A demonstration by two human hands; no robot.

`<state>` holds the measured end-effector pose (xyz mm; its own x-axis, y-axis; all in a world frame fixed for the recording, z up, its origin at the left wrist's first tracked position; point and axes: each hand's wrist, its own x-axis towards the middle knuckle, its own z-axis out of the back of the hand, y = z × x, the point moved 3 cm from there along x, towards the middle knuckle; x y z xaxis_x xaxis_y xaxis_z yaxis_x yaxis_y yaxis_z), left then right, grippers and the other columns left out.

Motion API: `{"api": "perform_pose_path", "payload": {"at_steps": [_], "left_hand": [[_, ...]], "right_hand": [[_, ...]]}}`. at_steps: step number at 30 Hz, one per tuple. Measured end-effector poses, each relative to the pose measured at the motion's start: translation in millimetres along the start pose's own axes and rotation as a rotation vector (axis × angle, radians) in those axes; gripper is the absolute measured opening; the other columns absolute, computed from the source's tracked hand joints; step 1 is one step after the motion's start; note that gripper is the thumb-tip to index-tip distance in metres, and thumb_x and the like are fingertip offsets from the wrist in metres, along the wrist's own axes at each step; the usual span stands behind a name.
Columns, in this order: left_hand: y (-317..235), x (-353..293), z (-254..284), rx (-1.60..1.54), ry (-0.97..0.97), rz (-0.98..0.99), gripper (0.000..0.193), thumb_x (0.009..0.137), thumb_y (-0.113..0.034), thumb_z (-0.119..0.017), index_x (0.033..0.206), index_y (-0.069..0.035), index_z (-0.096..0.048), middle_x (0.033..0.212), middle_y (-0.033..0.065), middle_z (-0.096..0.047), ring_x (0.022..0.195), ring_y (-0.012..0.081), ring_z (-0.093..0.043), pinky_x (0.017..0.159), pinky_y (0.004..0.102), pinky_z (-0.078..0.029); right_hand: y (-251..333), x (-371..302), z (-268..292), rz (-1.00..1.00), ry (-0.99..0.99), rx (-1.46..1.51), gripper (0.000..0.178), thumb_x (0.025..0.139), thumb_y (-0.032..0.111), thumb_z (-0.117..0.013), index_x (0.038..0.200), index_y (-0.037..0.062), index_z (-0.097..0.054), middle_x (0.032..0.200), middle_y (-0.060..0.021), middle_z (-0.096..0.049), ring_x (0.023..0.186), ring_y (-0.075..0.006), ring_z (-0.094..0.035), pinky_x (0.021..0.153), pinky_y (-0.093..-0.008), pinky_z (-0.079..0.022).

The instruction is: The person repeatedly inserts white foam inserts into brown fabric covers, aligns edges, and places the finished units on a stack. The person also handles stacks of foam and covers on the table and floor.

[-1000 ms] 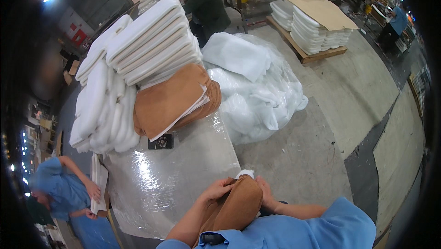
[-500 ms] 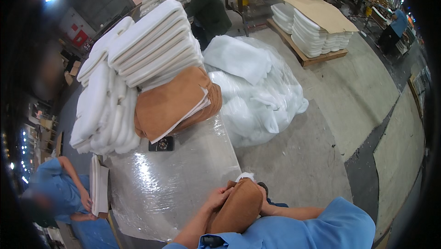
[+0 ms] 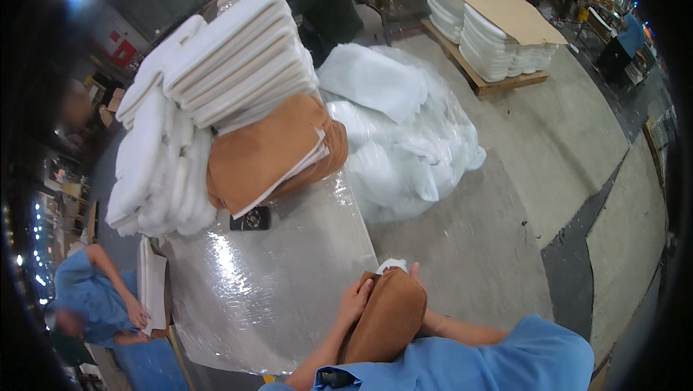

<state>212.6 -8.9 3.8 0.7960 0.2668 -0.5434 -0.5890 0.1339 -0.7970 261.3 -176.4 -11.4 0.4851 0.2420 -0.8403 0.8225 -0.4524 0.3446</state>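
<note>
A brown fabric cover (image 3: 386, 319) is held upright close to my body, with white padding (image 3: 393, 264) poking out at its top end. My left hand (image 3: 354, 300) grips the cover's left edge, its fingers closed on the cloth. On the other side my right hand (image 3: 416, 273) holds the cover; only a fingertip or so shows past its edge, and the rest is hidden behind the cloth. Farther along the wrapped table (image 3: 289, 275) lies a stack of brown fabric pieces (image 3: 267, 149) with white edges showing, and a dark phone-like object (image 3: 250, 218) beside it.
Piles of white padding (image 3: 231, 59) rise at the table's far end. A clear plastic bag of white padding (image 3: 404, 138) sits on the floor to the right. A pallet (image 3: 505, 86) carries stacked white pads. One co-worker (image 3: 101, 290) handles pads at left; another (image 3: 325, 8) stands beyond.
The brown cover has tipped more upright and shifted slightly right. Both hands have risen along it, and a right fingertip now shows beside the top end. The view has shifted slightly.
</note>
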Motion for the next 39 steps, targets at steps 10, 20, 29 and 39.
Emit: {"api": "perform_pose_path", "payload": {"at_steps": [10,20,29,39], "left_hand": [[-15,5,-4,-0.181,0.08,0.004,0.026,0.11,-0.023,-0.055,0.104,-0.003,-0.07,0.089,-0.004,-0.068,0.081,0.0094,-0.057,0.076,0.028,-0.049],[-35,10,-5,0.006,-0.133,-0.105,0.027,0.106,-0.025,-0.06,0.096,0.0,-0.064,0.076,0.0205,-0.062,0.064,0.0302,-0.055,0.065,0.0372,-0.049],[-43,37,-20,-0.007,-0.134,-0.094,0.027,0.104,-0.024,-0.064,0.091,0.0,-0.064,0.073,0.019,-0.06,0.061,0.0275,-0.055,0.061,0.0357,-0.048],[-50,59,-37,0.067,-0.073,-0.174,0.022,0.103,-0.017,-0.065,0.09,0.001,-0.066,0.071,0.0151,-0.061,0.063,0.0204,-0.054,0.062,0.0334,-0.047]], "right_hand": [[7,-14,-10,-0.149,-0.235,0.047,0.06,0.109,0.055,-0.042,0.102,0.005,-0.074,0.094,-0.008,-0.075,0.081,-0.0188,-0.069,0.074,-0.0356,-0.055],[-3,3,29,-0.164,-0.243,-0.182,0.051,0.11,0.048,-0.045,0.104,0.0062,-0.074,0.096,-0.0072,-0.074,0.084,-0.0166,-0.068,0.075,-0.0346,-0.054],[-19,1,52,-0.212,-0.232,-0.261,0.047,0.11,0.045,-0.047,0.105,0.0064,-0.073,0.096,-0.0067,-0.074,0.085,-0.0156,-0.067,0.076,-0.0342,-0.054],[-37,5,60,-0.229,-0.192,-0.303,0.042,0.11,0.041,-0.049,0.107,0.0067,-0.073,0.097,-0.0062,-0.074,0.086,-0.0146,-0.066,0.077,-0.0337,-0.053]]}}
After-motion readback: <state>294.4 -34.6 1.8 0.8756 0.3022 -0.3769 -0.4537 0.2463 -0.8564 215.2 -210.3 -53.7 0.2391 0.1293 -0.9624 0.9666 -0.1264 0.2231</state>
